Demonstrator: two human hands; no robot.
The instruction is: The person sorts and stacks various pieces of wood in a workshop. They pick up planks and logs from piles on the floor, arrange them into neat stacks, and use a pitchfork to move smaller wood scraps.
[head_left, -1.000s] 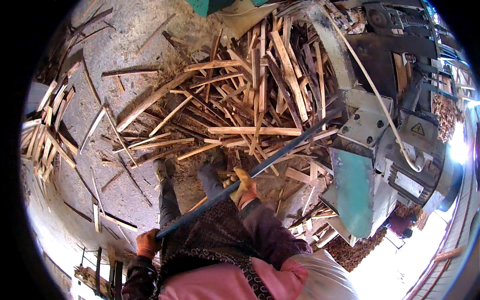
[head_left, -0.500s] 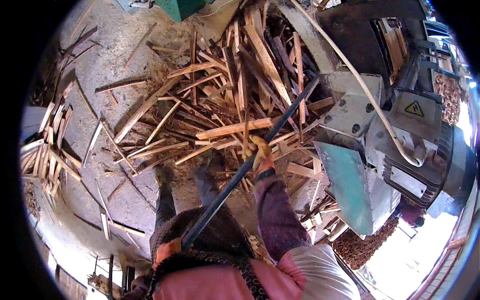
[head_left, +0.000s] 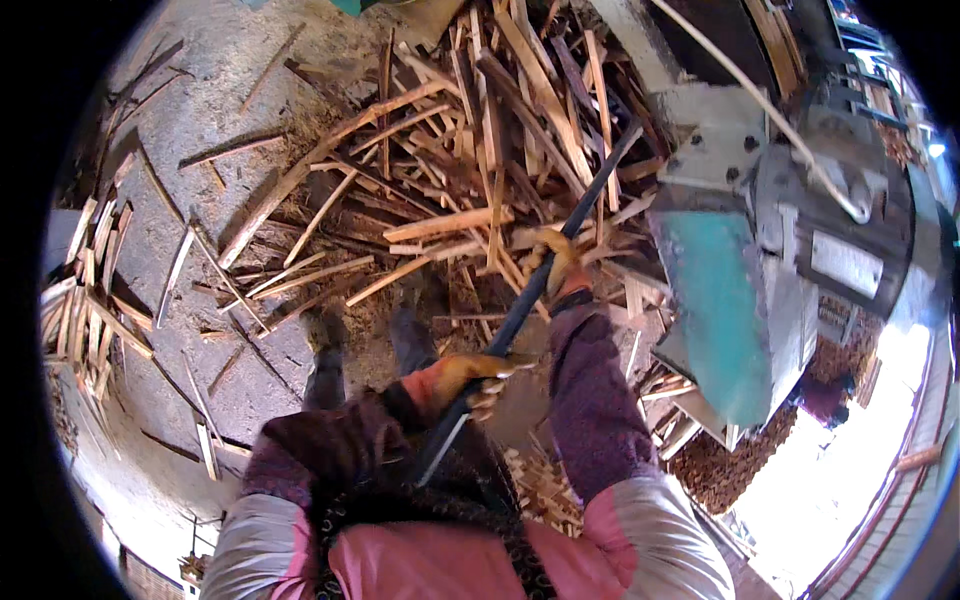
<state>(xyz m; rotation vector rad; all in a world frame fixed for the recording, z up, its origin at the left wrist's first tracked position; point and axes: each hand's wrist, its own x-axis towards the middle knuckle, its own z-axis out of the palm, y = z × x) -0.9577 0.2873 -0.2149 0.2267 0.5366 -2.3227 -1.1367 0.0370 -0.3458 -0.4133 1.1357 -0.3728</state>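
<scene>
A long, dark, narrow strip (head_left: 520, 313) slants from in front of my body up to the right; I cannot tell if it is wood or metal. My right hand (head_left: 556, 260), in a yellowish work glove, is wrapped around its upper part. Lower down, my left hand (head_left: 462, 385), gloved alike, is closed on the strip with its thumb pointing right. The strip's far end overlaps the edge of a large heap of wooden slats (head_left: 480, 130). Near my right hand, a pale slat (head_left: 450, 224) lies on the heap.
At the right stands a machine with a green guard plate (head_left: 715, 310) and a grey motor housing (head_left: 850, 200); a pale cable (head_left: 760, 100) runs over it. A smaller slat pile (head_left: 95, 290) is at far left. Loose slats (head_left: 232, 150) litter the dusty floor.
My left hand has moved from the strip's lower end, near my body, up and right along it. My right hand has shifted slightly up and right with the strip. The view has shifted.
</scene>
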